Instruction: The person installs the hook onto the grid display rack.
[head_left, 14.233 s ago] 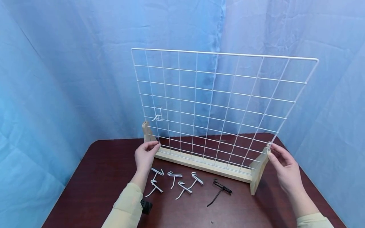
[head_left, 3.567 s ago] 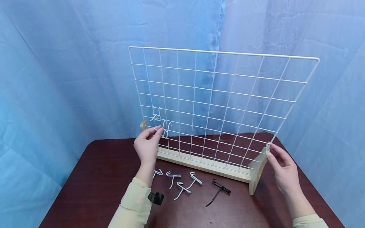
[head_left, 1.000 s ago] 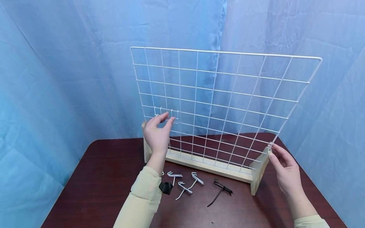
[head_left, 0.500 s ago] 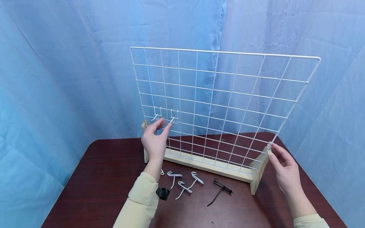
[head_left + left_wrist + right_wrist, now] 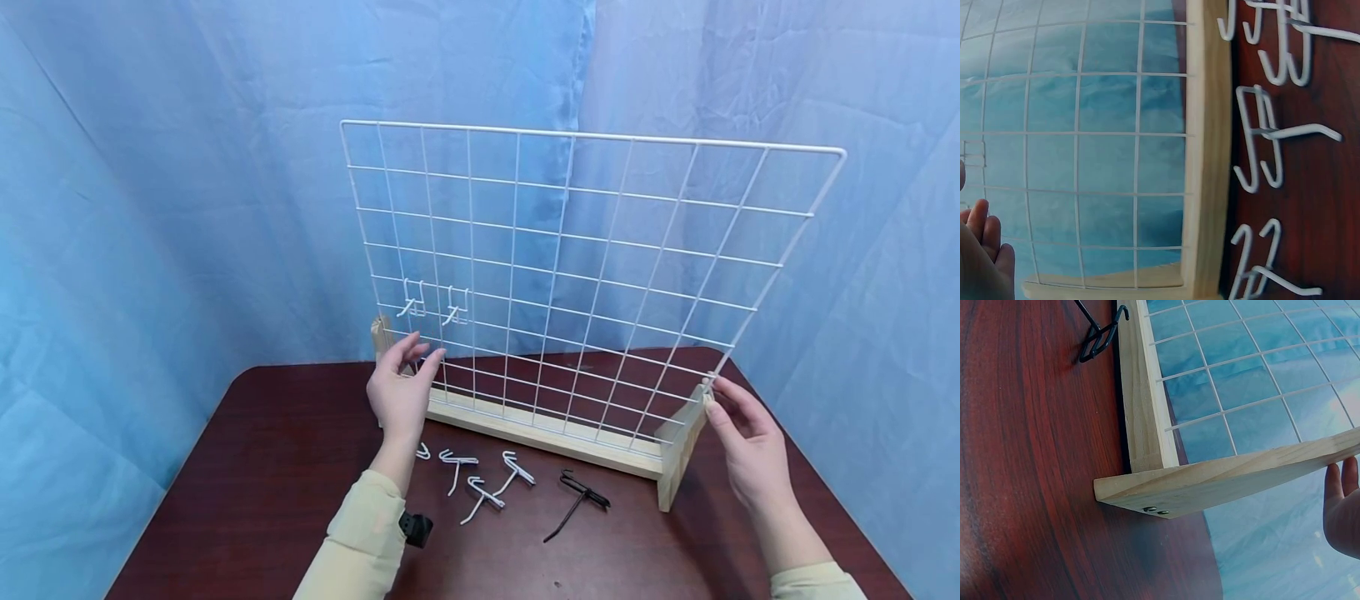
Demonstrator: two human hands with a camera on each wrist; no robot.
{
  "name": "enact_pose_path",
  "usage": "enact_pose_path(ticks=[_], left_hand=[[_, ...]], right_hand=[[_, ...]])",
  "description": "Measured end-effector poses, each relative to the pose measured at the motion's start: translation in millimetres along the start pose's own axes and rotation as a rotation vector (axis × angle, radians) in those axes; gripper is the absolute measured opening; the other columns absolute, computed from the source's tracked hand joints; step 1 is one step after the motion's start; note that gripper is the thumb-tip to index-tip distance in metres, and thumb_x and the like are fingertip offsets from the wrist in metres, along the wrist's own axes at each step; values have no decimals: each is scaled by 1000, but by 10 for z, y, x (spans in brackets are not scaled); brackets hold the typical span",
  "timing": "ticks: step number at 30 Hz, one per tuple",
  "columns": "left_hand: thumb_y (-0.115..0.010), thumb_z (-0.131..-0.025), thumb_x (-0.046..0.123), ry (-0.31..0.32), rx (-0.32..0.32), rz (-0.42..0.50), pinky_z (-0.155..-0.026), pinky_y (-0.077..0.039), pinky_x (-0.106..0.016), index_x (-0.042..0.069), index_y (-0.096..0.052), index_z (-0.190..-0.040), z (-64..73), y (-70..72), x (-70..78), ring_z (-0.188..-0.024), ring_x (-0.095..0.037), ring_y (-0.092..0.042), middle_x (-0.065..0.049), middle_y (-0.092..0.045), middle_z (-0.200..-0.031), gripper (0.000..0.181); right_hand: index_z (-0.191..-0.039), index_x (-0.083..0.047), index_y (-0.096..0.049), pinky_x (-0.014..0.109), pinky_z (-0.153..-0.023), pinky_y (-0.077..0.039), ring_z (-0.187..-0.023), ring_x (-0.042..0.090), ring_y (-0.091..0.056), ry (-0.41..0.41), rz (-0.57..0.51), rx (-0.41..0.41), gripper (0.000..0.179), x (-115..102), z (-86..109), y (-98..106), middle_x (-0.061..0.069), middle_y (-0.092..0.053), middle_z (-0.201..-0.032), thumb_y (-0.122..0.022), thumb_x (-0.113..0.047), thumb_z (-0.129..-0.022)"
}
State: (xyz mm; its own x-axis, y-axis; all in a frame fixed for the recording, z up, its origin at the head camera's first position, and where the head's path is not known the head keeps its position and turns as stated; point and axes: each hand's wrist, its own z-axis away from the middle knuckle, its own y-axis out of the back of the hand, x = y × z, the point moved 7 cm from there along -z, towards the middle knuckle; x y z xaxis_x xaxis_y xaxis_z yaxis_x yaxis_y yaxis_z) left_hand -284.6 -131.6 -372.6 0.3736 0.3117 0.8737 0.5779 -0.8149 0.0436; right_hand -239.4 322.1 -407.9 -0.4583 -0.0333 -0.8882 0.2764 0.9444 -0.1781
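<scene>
A white wire grid panel (image 5: 592, 137) stands upright in a wooden stand (image 5: 540, 426). Two white hooks hang side by side at its lower left, a left one (image 5: 411, 308) and a right one (image 5: 453, 315). Just below them is my left hand (image 5: 397, 404), thumb and fingers apart, holding nothing; in the left wrist view this hand (image 5: 985, 262) shows only at the edge. My right hand (image 5: 753, 450) pinches the top of the stand's right side piece (image 5: 678, 462) by the grid's edge. The right wrist view shows that hand (image 5: 1344, 512) partly cut off.
On the dark red table (image 5: 247, 483), several loose white hooks, one of them (image 5: 485, 493) nearest the front, lie before the stand. My left forearm partly hides others. A black hook (image 5: 581, 496) lies to their right. Blue curtains (image 5: 225, 167) surround the table.
Since the earliest frame, a second white hook has gone from the table onto the grid. My left hand has let go of it and moved down and left. The right hand stays put.
</scene>
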Motion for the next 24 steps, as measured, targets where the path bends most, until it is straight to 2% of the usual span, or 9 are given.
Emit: enact_pose_path(ticks=[9,12,17,19,21,24], left_hand=[[-86,-76,13,2,-54,-61,-87,-49,-40,4,-75,-110,122,48,-234,-94,-22,-68,-7,-75,-91,37],[-86,-76,12,0,-69,-73,-86,-49,-34,4,-75,-110,167,83,-292,-94,-23,-69,-7,-75,-92,36],[-85,-77,11,-1,-94,-93,-72,-46,-20,5,-75,-110,234,126,-413,-92,-22,-68,-6,-75,-94,35],[-85,-77,11,-3,-104,-106,-70,-47,-20,5,-75,-110,269,141,-471,-92,-23,-68,-6,-75,-94,35],[-84,-78,9,-1,-114,-116,-73,-50,-24,3,-74,-110,306,157,-535,-91,-24,-69,-7,-75,-95,34],[-84,-78,8,10,-139,-130,-78,-54,-37,2,-74,-110,354,178,-635,-91,-25,-69,-8,-75,-95,34]], right_hand=[[-130,7,-60,12,-81,-48,-99,7,-60,1,7,-10,37,6,4,6,-4,-68,-112,-54,14,-94],[-130,7,-60,12,-80,-48,-99,7,-60,1,7,-10,37,2,6,2,-4,-68,-112,-54,14,-94],[-129,7,-60,12,-80,-48,-98,7,-60,4,2,-2,37,-4,5,1,-4,-69,-111,-54,15,-94],[-129,7,-60,12,-79,-48,-97,7,-60,4,2,-1,37,-6,5,0,-5,-69,-111,-54,15,-94],[-129,7,-60,12,-79,-48,-97,8,-60,3,-2,0,37,-7,5,-1,-4,-69,-111,-54,15,-94],[-129,8,-60,12,-79,-48,-97,8,-59,1,-2,1,36,-6,6,-3,-4,-69,-111,-54,15,-94]])
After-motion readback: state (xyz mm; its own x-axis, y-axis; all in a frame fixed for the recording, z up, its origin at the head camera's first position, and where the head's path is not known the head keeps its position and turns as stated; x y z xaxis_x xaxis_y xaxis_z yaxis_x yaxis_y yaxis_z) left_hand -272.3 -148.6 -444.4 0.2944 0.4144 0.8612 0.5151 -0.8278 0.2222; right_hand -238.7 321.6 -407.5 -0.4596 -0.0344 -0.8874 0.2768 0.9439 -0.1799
